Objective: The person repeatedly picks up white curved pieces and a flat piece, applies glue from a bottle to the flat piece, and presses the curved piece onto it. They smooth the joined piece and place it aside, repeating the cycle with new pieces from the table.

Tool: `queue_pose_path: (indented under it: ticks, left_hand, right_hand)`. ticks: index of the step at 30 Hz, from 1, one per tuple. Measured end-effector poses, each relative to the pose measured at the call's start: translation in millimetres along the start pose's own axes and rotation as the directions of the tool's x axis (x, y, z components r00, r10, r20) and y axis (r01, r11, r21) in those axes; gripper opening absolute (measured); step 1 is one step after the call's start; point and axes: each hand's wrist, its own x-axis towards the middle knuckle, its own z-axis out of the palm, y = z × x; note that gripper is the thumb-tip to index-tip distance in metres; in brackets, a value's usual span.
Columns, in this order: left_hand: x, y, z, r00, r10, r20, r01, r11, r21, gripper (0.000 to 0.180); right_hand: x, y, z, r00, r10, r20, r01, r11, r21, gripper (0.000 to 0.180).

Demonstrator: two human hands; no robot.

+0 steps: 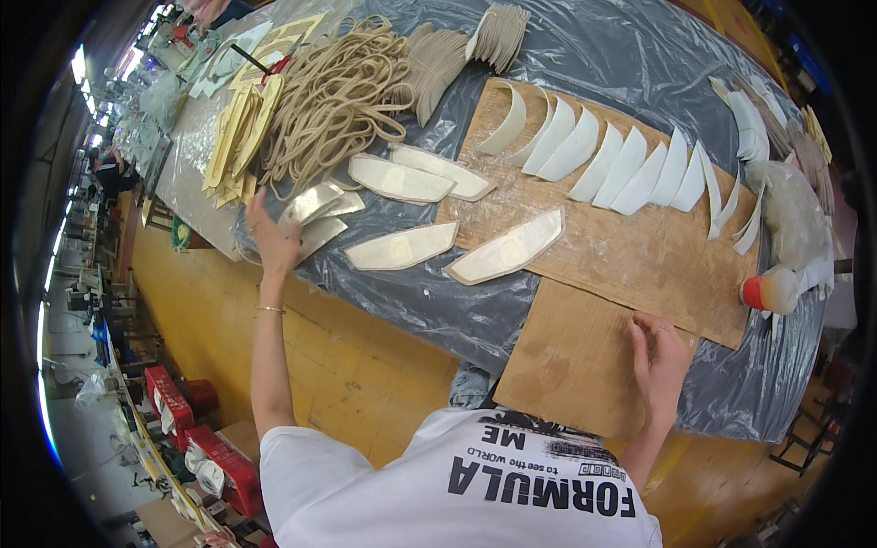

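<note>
My left hand [273,239] reaches to the table's left edge, fingers apart, beside several shiny silvery pieces [315,203]. Whether its fingertips touch them I cannot tell. My right hand [660,352] rests with curled fingers on the smaller cardboard sheet [575,356]; anything held there is hidden. Between the hands lie pale panels with tan borders: one [402,248] on the dark plastic, another [508,245] partly over the larger cardboard [630,265]. Two more panels [399,178] overlap farther back. Several curved white strips [571,146] stand in a row across the larger cardboard.
A heap of beige cord loops [338,91] sits at the back left, beside yellowish strips [239,137] and fanned beige stacks [438,68]. At right are a red-and-clear container [769,292] and a plastic bag [793,210]. Red crates [222,466] stand on the floor at left.
</note>
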Motion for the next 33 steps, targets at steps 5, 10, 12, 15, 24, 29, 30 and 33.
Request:
queue_pose_path:
  ticks: [5,10,12,15,24,29,30,33]
  left_hand:
    - [43.2,52.7,-2.6,0.950,-0.017,-0.313,-0.005,0.998,-0.068,0.027]
    - [84.4,171.6,47.2,0.971,0.230,0.069,-0.160,0.833,-0.530,0.018]
    - [94.8,222.5,83.3,0.962,0.226,0.153,-0.098,0.809,-0.579,0.029]
    - [108.0,266.6,125.1,0.918,0.283,0.279,-0.087,0.828,-0.554,0.030]
    - [122.4,249.7,137.9,0.734,0.095,0.672,0.529,0.541,-0.654,0.040]
    - [112.7,264.4,124.6,0.879,0.178,0.443,0.200,0.705,-0.681,0.063]
    - [112.4,270.2,121.6,0.939,0.224,0.261,0.025,0.711,-0.703,0.057]
    - [111.5,289.1,114.1,0.946,0.322,0.034,-0.246,0.782,-0.572,0.038]
  right_hand:
    - [7.8,0.2,-6.3,0.997,-0.047,-0.061,0.046,0.999,-0.023,0.011]
    - [7.9,-7.4,-9.0,0.991,-0.100,-0.087,0.099,0.995,-0.025,0.011]
    - [3.9,-7.2,-10.8,0.994,-0.073,-0.077,0.072,0.997,-0.011,0.011]
    - [-6.7,0.3,-17.2,0.990,-0.056,-0.128,0.049,0.998,-0.050,0.011]
    - [-25.6,34.0,-30.1,0.981,0.130,-0.145,-0.131,0.991,-0.001,0.013]
    - [-13.9,29.2,-26.6,0.986,0.076,-0.147,-0.075,0.997,0.011,0.012]
    - [-11.8,26.8,-26.5,0.986,0.059,-0.154,-0.054,0.998,0.032,0.012]
    - [-8.6,21.1,-26.6,0.987,0.002,-0.163,-0.003,1.000,-0.005,0.012]
